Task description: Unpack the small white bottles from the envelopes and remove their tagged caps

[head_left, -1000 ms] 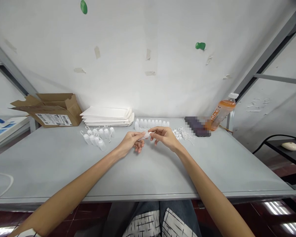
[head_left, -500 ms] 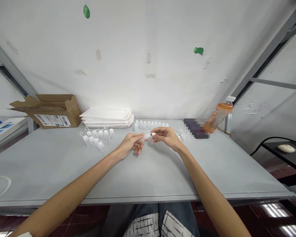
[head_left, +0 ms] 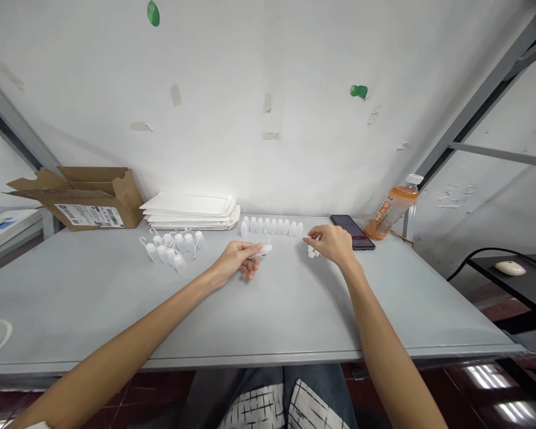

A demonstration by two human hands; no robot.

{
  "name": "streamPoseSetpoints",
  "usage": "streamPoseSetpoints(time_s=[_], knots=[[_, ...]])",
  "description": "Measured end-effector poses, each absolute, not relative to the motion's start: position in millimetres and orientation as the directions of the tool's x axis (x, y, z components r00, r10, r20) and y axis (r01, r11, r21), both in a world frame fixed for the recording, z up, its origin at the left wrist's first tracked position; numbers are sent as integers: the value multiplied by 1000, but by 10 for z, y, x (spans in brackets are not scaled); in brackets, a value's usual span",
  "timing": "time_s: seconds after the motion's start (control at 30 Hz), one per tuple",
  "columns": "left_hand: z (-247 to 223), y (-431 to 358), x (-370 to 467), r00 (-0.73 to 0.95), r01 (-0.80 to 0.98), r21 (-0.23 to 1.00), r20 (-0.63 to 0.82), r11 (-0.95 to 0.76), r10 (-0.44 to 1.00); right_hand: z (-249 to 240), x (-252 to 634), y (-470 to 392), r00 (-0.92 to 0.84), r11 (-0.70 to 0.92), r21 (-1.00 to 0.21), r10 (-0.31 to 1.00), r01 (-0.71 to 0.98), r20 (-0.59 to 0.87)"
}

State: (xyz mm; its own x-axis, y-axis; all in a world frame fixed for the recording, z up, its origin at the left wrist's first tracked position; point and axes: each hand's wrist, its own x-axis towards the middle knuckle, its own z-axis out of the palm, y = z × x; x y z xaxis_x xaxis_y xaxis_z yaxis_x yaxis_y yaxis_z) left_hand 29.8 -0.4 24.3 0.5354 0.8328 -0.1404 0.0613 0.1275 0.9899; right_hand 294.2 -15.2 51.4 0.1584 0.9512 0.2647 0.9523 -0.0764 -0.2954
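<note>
My left hand [head_left: 240, 258] is closed around a small white plastic bottle [head_left: 259, 251], tilted with its neck to the right. A thin white strap [head_left: 267, 236] curls up from the bottle's neck. To the right, my right hand [head_left: 330, 243] is over a pile of small white strapped caps [head_left: 311, 252], mostly hidden beneath it. Its thumb and fingertips are pinched together; what is between them is too small to make out. Behind the hands stands a row of small white bottles [head_left: 272, 227]. On the left, a group of bottles with looped straps [head_left: 165, 254] stands upright.
At the back left are an open cardboard box [head_left: 129, 199] and a stack of white paper sheets or envelopes [head_left: 185, 205]. A phone [head_left: 352, 231] lies at the back right beside a leaning orange drink bottle [head_left: 395, 208]. The grey table [head_left: 250, 322] ends in front of my lap.
My right hand has moved right, from the bottle's neck to the caps pile. A strap now shows at the neck of the bottle in my left hand, which stays in place.
</note>
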Motion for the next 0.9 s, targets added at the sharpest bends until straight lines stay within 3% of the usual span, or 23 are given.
streamPoseSetpoints(time_s=[0.2, 0.37, 0.7, 0.9], knots=[[243, -15, 303, 534, 94, 987, -158, 127, 830, 466, 2897, -131, 69, -45, -127, 979, 991, 191], [258, -38, 310, 549, 103, 989, -144, 105, 823, 431, 2811, -119, 41, -34, -60, 993, 998, 114], [309, -53, 331, 552, 118, 988, -146, 96, 821, 468, 2884, -132, 90, -69, -158, 987, 985, 131], [298, -60, 326, 555, 115, 989, -145, 97, 819, 463, 2892, -130, 74, -56, -151, 991, 987, 115]])
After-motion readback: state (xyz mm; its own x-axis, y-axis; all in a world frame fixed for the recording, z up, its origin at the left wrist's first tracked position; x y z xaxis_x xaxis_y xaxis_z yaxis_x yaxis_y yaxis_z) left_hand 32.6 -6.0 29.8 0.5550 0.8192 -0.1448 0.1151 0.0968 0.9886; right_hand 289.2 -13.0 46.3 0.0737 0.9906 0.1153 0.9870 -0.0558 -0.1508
